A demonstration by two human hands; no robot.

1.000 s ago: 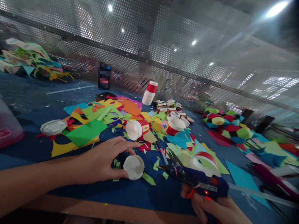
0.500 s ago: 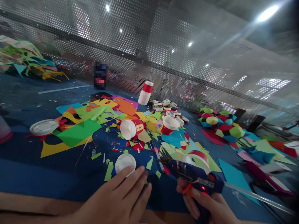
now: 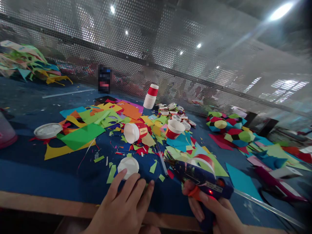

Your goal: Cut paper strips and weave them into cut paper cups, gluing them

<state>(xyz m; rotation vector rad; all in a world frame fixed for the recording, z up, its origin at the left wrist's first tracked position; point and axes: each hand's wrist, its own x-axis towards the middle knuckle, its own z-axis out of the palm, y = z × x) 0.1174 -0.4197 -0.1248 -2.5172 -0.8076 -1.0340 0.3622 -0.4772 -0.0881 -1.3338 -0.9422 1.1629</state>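
Note:
My right hand [image 3: 212, 204] grips a dark blue hot glue gun [image 3: 198, 177], its orange trigger under the fingers. A red light glows on the gun's side, its nozzle points left, and a clear glue stick [image 3: 265, 204] sticks out of the back. My left hand [image 3: 126, 198] lies with fingers spread at the table's front edge. Its index fingertip touches the near rim of a small white round paper piece [image 3: 128, 167], which looks like a lid or cup bottom. Behind the gun a red-and-white paper cup [image 3: 206, 161] is partly hidden.
Coloured paper scraps [image 3: 107, 117] cover the blue table [image 3: 60, 182]. A cup lies on its side [image 3: 136, 131], another stands upright [image 3: 175, 128], and a cup stack [image 3: 151, 97] rises behind. Left is a round tin-like lid [image 3: 48, 130]; right are patchwork paper balls [image 3: 240, 136] and a magenta tool [image 3: 278, 183].
My left hand has drawn slightly back and left, with its fingers more bent over the white piece's near edge. The glue gun stays in my right hand, almost unmoved. The view shifts slightly.

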